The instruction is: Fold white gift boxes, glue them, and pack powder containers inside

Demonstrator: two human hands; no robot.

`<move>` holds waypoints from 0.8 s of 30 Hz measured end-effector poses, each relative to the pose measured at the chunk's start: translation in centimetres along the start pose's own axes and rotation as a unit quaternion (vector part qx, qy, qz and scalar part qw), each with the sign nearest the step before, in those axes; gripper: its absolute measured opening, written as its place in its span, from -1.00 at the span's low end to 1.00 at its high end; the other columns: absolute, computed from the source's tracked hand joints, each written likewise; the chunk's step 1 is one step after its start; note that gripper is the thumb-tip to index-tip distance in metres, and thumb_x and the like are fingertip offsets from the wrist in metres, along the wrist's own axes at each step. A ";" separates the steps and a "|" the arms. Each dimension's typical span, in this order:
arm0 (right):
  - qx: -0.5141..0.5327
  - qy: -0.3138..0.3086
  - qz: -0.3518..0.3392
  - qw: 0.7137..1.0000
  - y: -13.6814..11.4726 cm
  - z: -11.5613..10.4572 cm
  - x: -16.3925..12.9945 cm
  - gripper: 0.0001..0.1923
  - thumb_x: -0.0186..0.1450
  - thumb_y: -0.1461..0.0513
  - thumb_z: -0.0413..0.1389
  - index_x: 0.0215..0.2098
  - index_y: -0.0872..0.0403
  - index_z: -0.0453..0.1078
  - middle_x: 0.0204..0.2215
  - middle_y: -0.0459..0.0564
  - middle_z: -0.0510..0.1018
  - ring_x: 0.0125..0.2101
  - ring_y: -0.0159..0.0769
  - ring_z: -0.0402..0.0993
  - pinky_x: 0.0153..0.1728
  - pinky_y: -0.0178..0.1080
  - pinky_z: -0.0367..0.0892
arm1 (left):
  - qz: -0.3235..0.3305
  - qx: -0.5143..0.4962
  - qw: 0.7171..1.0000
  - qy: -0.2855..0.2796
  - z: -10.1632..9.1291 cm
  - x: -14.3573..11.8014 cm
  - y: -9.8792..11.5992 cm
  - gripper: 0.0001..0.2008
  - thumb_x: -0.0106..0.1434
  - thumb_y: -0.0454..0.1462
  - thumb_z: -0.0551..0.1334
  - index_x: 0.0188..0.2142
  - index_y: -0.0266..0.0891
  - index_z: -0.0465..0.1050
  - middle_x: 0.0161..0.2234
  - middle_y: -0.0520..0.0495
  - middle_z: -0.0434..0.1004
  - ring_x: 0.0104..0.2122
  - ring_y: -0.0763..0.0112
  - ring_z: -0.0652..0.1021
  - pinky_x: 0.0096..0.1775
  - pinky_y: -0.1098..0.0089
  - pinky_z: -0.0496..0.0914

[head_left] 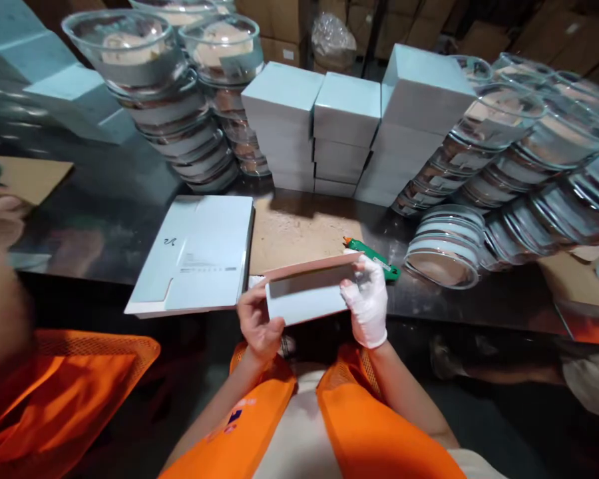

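Cardboard, pale blue and half folded, the box blank (309, 296) hangs just above the desk (104, 219) edge. Both hands pinch its ends: left hand (259, 326) bare, right hand (369, 303) gloved. Creasing squarely along the scored lines likely matters here.

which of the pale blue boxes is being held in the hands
The half-folded box, gripped by the left hand and gloved right hand. The flat box sheets lie on the table, and the finished boxes are stacked behind.
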State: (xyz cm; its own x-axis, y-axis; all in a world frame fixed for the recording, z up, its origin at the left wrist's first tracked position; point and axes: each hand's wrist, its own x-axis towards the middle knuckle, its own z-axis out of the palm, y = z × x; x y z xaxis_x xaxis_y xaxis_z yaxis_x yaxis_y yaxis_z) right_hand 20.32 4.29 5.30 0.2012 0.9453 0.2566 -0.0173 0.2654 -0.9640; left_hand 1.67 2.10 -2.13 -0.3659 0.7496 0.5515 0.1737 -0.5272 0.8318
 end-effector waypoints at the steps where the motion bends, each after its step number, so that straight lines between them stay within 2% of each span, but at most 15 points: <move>1: 0.015 0.034 -0.003 0.999 -0.3 0.6 0.0 -0.61 0.27 0.10 0.34 0.01 -0.06 0.38 0.19 0.09 0.55 0.21 -0.09 0.51 0.27 0.01 0.37 | 0.023 -0.031 0.999 0.018 0.2 0.2 0.1 -0.45 0.34 0.16 0.32 0.22 0.16 0.28 0.05 -0.06 0.61 -0.07 0.22 0.65 -0.02 0.16 0.52; 2: 0.028 0.048 -0.008 0.998 -0.6 1.0 0.0 -0.53 0.25 0.17 0.33 0.07 -0.08 0.33 0.21 0.08 0.53 0.23 -0.12 0.49 0.28 0.00 0.36 | 0.051 -0.049 0.997 0.021 0.3 0.3 0.2 -0.43 0.34 0.11 0.35 0.25 0.20 0.26 0.05 -0.04 0.60 -0.08 0.24 0.64 -0.02 0.17 0.52; 4: 0.032 0.033 -0.013 0.999 -1.0 0.6 0.0 -0.44 0.23 0.21 0.31 0.15 -0.10 0.29 0.27 0.08 0.49 0.26 -0.14 0.46 0.27 -0.05 0.36 | 0.105 -0.039 0.994 -0.006 0.0 0.8 0.2 -0.55 0.34 0.11 0.37 0.15 0.11 0.47 0.02 -0.06 0.60 -0.03 0.20 0.62 0.03 0.16 0.49; 6: -0.009 -0.004 0.013 1.000 -1.1 -1.2 0.0 -0.51 0.30 0.12 0.27 0.17 -0.08 0.34 0.25 0.09 0.53 0.19 -0.15 0.53 0.20 -0.10 0.41 | 0.130 0.006 0.991 -0.044 -0.6 1.2 0.0 -0.56 0.35 0.18 0.31 -0.11 -0.06 0.68 0.01 -0.11 0.56 0.00 0.17 0.59 0.06 0.20 0.47; 8: -0.125 -0.013 0.065 0.990 -0.8 -3.9 -0.1 -0.64 0.41 -0.02 0.14 0.06 -0.01 0.46 0.09 0.11 0.64 0.03 -0.12 0.61 0.11 -0.08 0.46 | 0.136 0.032 0.988 -0.068 -1.3 1.6 -0.3 -0.45 0.35 0.25 0.24 -0.19 -0.13 0.74 0.03 -0.14 0.53 -0.06 0.22 0.59 0.02 0.25 0.48; 9: -0.216 0.002 0.097 0.972 -0.6 -5.3 0.0 -0.62 0.44 -0.05 0.06 -0.03 0.02 0.51 0.00 0.14 0.67 -0.02 -0.08 0.62 0.09 -0.05 0.46 | 0.142 0.033 0.986 -0.075 -1.5 1.7 -0.4 -0.41 0.35 0.28 0.22 -0.17 -0.14 0.74 0.04 -0.15 0.52 -0.08 0.25 0.60 0.00 0.27 0.48; 10: -0.314 0.023 0.136 0.939 -0.3 -6.6 0.0 -0.57 0.45 -0.07 0.02 -0.09 0.05 0.53 -0.05 0.16 0.68 -0.04 -0.03 0.62 0.09 -0.01 0.45 | 0.148 0.034 0.985 -0.084 -1.7 1.8 -0.5 -0.36 0.32 0.31 0.21 -0.15 -0.15 0.74 0.04 -0.16 0.51 -0.09 0.25 0.60 0.01 0.27 0.49; 12: -0.468 0.047 0.228 0.852 0.3 -8.4 0.2 -0.54 0.42 -0.10 0.05 -0.11 0.08 0.55 -0.06 0.22 0.67 -0.01 0.09 0.61 0.11 0.07 0.41 | 0.166 0.041 0.980 -0.098 -1.7 1.9 -0.9 -0.32 0.25 0.36 0.23 -0.14 -0.15 0.72 0.00 -0.16 0.53 -0.04 0.21 0.61 0.06 0.23 0.49; 13: -0.505 0.044 0.272 0.818 0.7 -8.8 0.4 -0.54 0.37 -0.10 0.12 -0.09 0.08 0.55 -0.05 0.24 0.66 0.02 0.15 0.60 0.12 0.10 0.39 | 0.177 0.046 0.978 -0.101 -1.6 1.8 -1.1 -0.33 0.23 0.36 0.26 -0.13 -0.14 0.71 -0.05 -0.14 0.56 -0.03 0.19 0.62 0.11 0.21 0.48; 14: -0.506 0.043 0.308 0.804 1.1 -9.0 0.6 -0.55 0.30 -0.09 0.21 -0.09 0.08 0.55 -0.07 0.24 0.67 0.03 0.18 0.60 0.12 0.10 0.38 | 0.190 0.052 0.975 -0.101 -1.5 1.8 -1.4 -0.37 0.21 0.33 0.31 -0.13 -0.13 0.69 -0.13 -0.10 0.58 -0.03 0.18 0.63 0.16 0.18 0.46; 15: -0.480 0.049 0.333 0.810 1.5 -9.1 0.9 -0.58 0.22 -0.05 0.29 -0.13 0.08 0.54 -0.12 0.23 0.68 0.02 0.18 0.60 0.10 0.08 0.39 | 0.200 0.061 0.973 -0.102 -1.3 1.7 -1.6 -0.42 0.20 0.29 0.36 -0.13 -0.12 0.67 -0.22 -0.06 0.59 -0.04 0.17 0.64 0.20 0.15 0.44; 17: -0.393 0.079 0.347 0.848 2.2 -8.9 1.4 -0.65 0.04 0.08 0.40 -0.27 0.06 0.52 -0.28 0.14 0.68 -0.06 0.11 0.62 0.02 -0.03 0.43 | 0.202 0.080 0.971 -0.100 -1.0 1.6 -2.0 -0.50 0.19 0.21 0.44 -0.15 -0.11 0.64 -0.37 0.01 0.57 -0.08 0.15 0.67 0.25 0.07 0.42; 19: -0.306 0.104 0.341 0.883 2.8 -8.7 1.7 -0.72 -0.04 0.15 0.38 -0.39 0.04 0.48 -0.46 0.04 0.63 -0.25 -0.02 0.62 -0.18 -0.14 0.46 | 0.186 0.085 0.974 -0.093 -0.7 1.4 -2.0 -0.54 0.15 0.17 0.48 -0.21 -0.12 0.63 -0.41 0.00 0.57 -0.09 0.10 0.68 0.25 0.01 0.43; 22: -0.205 0.110 0.315 0.920 3.1 -8.4 1.5 -0.74 -0.01 0.06 0.30 -0.48 0.04 0.41 -0.61 -0.04 0.53 -0.54 -0.20 0.48 -0.46 -0.20 0.40 | 0.144 0.082 0.985 -0.048 -1.0 0.9 -0.9 -0.60 0.17 0.10 0.50 -0.21 -0.11 0.63 -0.36 -0.02 0.61 -0.05 0.11 0.66 0.25 0.03 0.43; 24: -0.151 0.133 0.277 0.940 2.9 -8.0 0.8 -0.67 -0.01 -0.01 0.28 -0.46 0.02 0.37 -0.62 -0.06 0.52 -0.60 -0.27 0.41 -0.53 -0.22 0.36 | 0.090 0.091 0.992 -0.019 -1.7 0.4 0.3 -0.64 0.21 0.04 0.49 -0.15 -0.11 0.64 -0.29 -0.03 0.65 0.02 0.13 0.65 0.22 0.10 0.44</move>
State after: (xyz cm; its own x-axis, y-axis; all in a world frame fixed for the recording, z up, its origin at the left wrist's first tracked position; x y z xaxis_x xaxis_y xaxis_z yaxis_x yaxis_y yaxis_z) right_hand 28.29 4.29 2.13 0.4809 0.8316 -0.2778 0.0795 -0.3569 -0.9308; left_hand 0.08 1.54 -1.77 -0.2805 0.6655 0.6916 0.3964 -0.5759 0.7150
